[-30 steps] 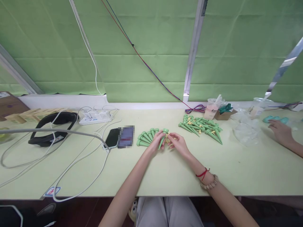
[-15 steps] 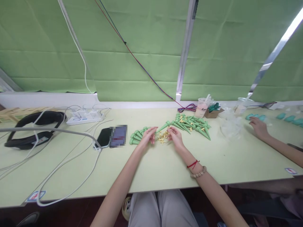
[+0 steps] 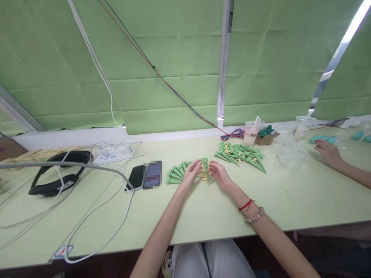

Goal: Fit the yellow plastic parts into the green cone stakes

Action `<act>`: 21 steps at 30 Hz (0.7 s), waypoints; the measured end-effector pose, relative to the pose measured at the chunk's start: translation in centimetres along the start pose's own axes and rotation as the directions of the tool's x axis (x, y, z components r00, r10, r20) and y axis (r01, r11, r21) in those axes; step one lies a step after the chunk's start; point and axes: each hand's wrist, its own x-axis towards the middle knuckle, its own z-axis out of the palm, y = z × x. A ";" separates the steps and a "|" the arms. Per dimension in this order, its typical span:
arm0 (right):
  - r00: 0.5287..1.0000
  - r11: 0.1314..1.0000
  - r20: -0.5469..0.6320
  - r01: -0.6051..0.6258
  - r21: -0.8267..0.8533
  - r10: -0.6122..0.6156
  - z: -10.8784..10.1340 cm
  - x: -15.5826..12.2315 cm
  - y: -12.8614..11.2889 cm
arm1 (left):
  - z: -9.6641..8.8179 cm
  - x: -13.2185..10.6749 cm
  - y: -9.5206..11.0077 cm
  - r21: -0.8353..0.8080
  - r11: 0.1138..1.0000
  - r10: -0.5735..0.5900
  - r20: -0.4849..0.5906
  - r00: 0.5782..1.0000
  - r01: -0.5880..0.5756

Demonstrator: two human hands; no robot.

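Observation:
A green plastic spike (image 3: 205, 164), with its wide head up and its tip down, is held between my hands. My left hand (image 3: 191, 174) grips it near the head from the left. My right hand (image 3: 220, 174) is closed at the spike's right side, fingertips pinched near its upper part; what they hold is too small to make out. Small yellow plastic pieces (image 3: 203, 176) lie on the table behind and under the spike. Left of my left hand, several green spikes (image 3: 175, 173) are fanned out in a row.
A heap of green spikes with yellow pieces (image 3: 239, 154) lies at the back right. Beyond are a drink cup (image 3: 250, 133), a small cardboard box (image 3: 265, 139) and clear plastic bags (image 3: 291, 152). Phones (image 3: 135, 178), cables and a black headset (image 3: 59, 185) lie left. A co-worker's hand (image 3: 329, 153) touches teal pieces.
The spike has swung from lying slanted to point-down between my hands. My right hand has left the yellow pieces and come up to the spike. The view has shifted a little.

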 end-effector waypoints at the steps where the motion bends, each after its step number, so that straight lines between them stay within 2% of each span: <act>1: 0.999 1.000 0.030 -0.013 -0.008 0.013 0.0 0.0 0.0 | 0.3 -0.2 -0.1 0.004 1.000 -0.022 0.066 0.998 0.022; 4: 0.998 0.993 0.068 0.005 -0.121 0.003 0.0 0.0 0.2 | 0.7 -0.6 -0.4 0.046 0.999 -0.033 0.164 0.986 0.026; 7: 0.991 0.945 0.065 0.130 -0.300 -0.116 0.0 0.0 0.3 | 0.6 -0.8 -0.3 0.056 0.998 -0.010 0.168 0.986 0.001; 9: 0.978 0.908 0.084 0.208 -0.364 -0.190 0.0 -0.1 0.4 | 0.4 -0.7 -0.3 0.053 0.999 -0.009 0.168 0.986 0.000; 12: 0.965 0.887 0.131 0.259 -0.382 -0.225 0.0 -0.1 0.4 | 0.0 -0.4 -0.4 0.089 0.996 -0.007 0.170 0.985 -0.009; 16: 0.960 0.883 0.193 0.266 -0.388 -0.204 -0.3 0.0 0.4 | -0.3 -0.2 -0.5 0.156 0.987 0.011 0.178 0.984 -0.039; 21: 0.955 0.857 0.196 0.289 -0.428 -0.224 -0.5 0.0 0.6 | 0.0 -0.4 -0.3 0.151 0.988 -0.016 0.171 0.985 -0.010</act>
